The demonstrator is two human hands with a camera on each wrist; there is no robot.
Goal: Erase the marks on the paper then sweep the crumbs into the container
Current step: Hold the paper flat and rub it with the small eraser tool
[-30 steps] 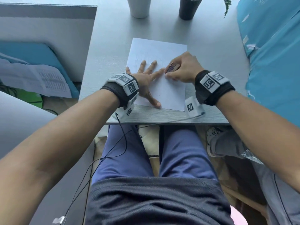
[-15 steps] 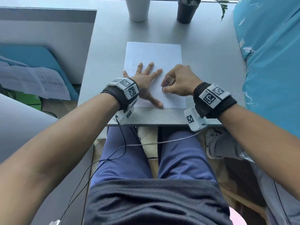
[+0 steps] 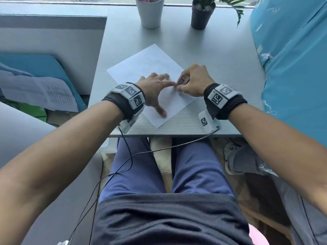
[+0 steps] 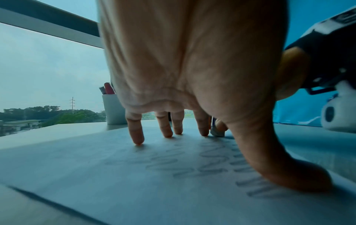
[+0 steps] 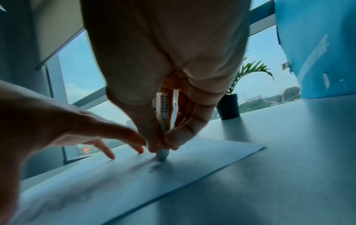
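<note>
A white sheet of paper (image 3: 150, 64) lies turned cornerwise on the grey desk (image 3: 221, 55). My left hand (image 3: 155, 89) presses on it with spread fingers and thumb, fingertips (image 4: 136, 140) down on the sheet. Faint pencil marks (image 4: 192, 166) run under that palm. My right hand (image 3: 192, 80) pinches a small eraser (image 3: 182, 80) in a printed sleeve, its tip (image 5: 162, 155) pushed onto the paper right beside my left index finger. Grey smudges and a few crumbs (image 5: 154, 169) lie near the tip.
A white cup with pens (image 3: 150, 13) and a dark pot with a green plant (image 3: 201, 15) stand at the desk's far edge by the window. Blue plastic sheeting (image 3: 292, 59) hangs along the right. A low partition (image 3: 53, 32) borders the left.
The paper has turned from square-on to cornerwise under my left hand. Both hands stay on it, the eraser still at the sheet beside my left index finger.
</note>
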